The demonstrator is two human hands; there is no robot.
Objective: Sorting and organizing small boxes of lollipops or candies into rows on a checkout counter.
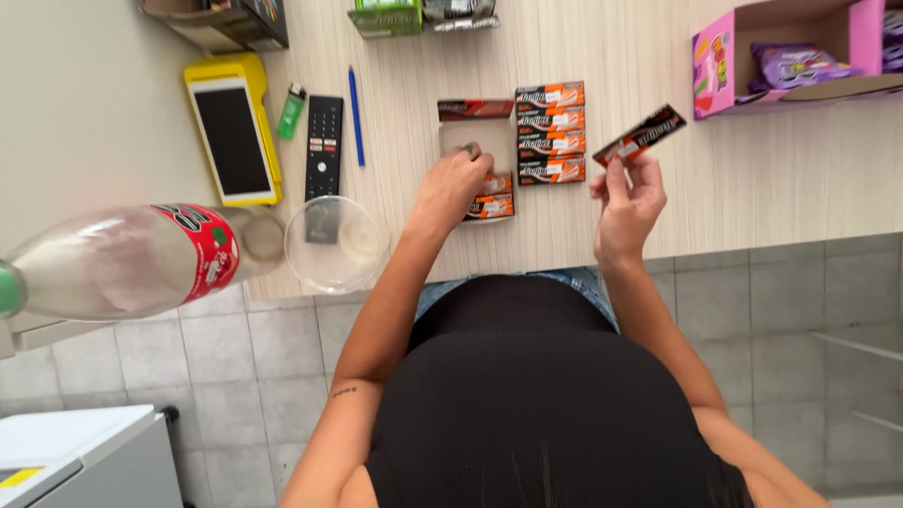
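Left hand (456, 183) reaches into a small box (475, 141), fingers curled on packets (491, 196); right hand (628, 193) pinches one packet (640, 135) aloft, beside a stacked row (550, 132).

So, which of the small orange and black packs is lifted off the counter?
The pack pinched in the right hand, tilted in the air right of the stack. The others lie flat in the stack or in the open box under the left hand.
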